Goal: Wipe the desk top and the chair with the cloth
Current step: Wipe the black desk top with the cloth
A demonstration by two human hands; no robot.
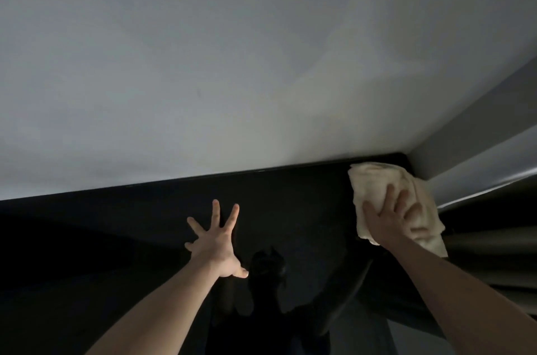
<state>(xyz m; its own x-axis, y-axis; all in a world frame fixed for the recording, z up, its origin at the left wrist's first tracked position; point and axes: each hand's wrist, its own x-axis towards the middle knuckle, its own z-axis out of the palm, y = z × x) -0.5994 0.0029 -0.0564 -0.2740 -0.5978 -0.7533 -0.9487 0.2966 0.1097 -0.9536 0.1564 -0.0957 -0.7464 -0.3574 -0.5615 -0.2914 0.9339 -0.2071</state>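
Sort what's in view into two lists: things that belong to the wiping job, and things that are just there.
Belongs to the job:
- cloth, at the far right corner
- black desk top
- right hand, pressing the cloth onto the desk top
- left hand, fingers spread on the desk top

Just there:
- pale wall behind the desk
- curtain at the right

Both bare arms reach forward from the bottom of the view. The left hand (216,244) is out in front with its fingers (215,210) spread wide and straight, and the thumb points off to the right side. It lies flat, palm down, on the dark worktop (116,238). The right hand (388,216) is farther to the right and a bit higher up. Its fingers are straight and a little apart, and they press flat on a pale cloth (369,183). The right arm comes in from the bottom right corner.
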